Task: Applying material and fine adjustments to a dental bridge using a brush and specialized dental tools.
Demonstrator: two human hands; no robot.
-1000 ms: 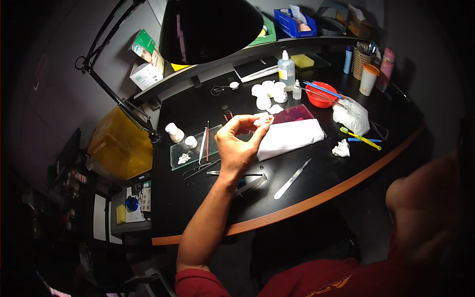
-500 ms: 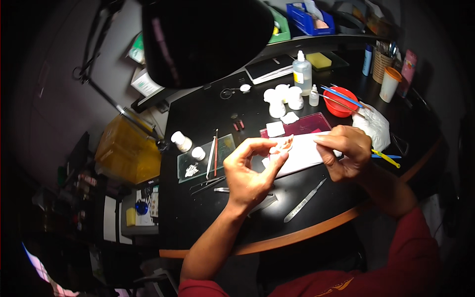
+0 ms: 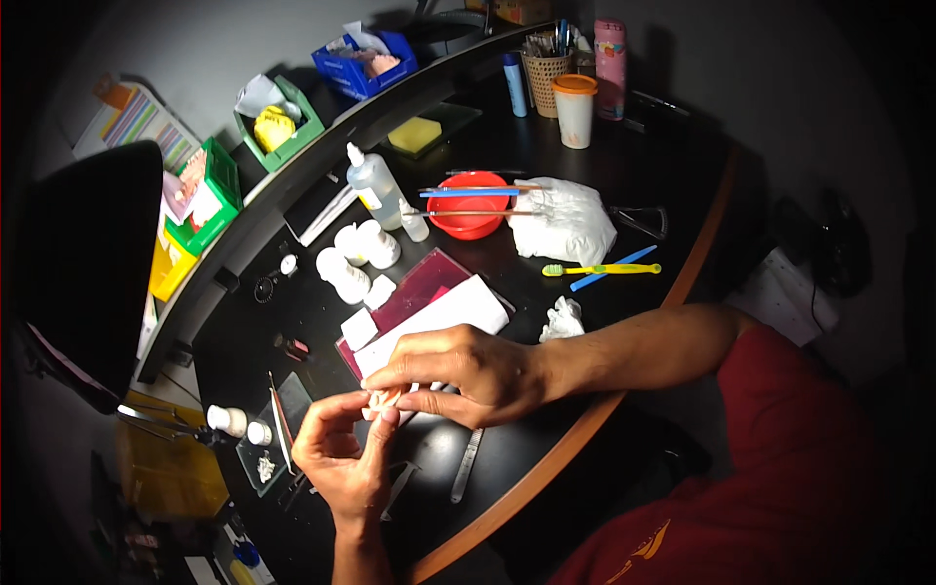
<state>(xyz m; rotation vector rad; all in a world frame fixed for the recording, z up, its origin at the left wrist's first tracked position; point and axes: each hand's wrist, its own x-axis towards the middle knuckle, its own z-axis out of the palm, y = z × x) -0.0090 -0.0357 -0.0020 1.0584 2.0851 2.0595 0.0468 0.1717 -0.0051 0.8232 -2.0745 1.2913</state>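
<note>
A small pink-and-white piece (image 3: 386, 399), like a denture or tooth model, is pinched between the thumb and fingers of my left hand (image 3: 341, 456). My right hand (image 3: 470, 375) comes in from the right, its thumb and fingertips closed on the same piece from the other side. The fingers cover much of it, so its full shape is hidden. Just beyond my hands a white paper pad (image 3: 444, 324) lies partly over a maroon plate (image 3: 421, 281). Below my right hand, a metal scalpel-like tool (image 3: 467, 466) lies on the dark table.
Several white jars (image 3: 346, 278), a clear squeeze bottle (image 3: 374, 185) and a red bowl (image 3: 470, 222) with brushes across it stand farther back. A white plastic bag (image 3: 565, 222) and yellow toothbrush (image 3: 604, 269) lie right. A glass slab (image 3: 255, 444) is at left, near a black lamp (image 3: 88, 273).
The view has swung toward the right. My right hand, apart over the white pad before, has moved to my left hand and now grips the small piece too.
</note>
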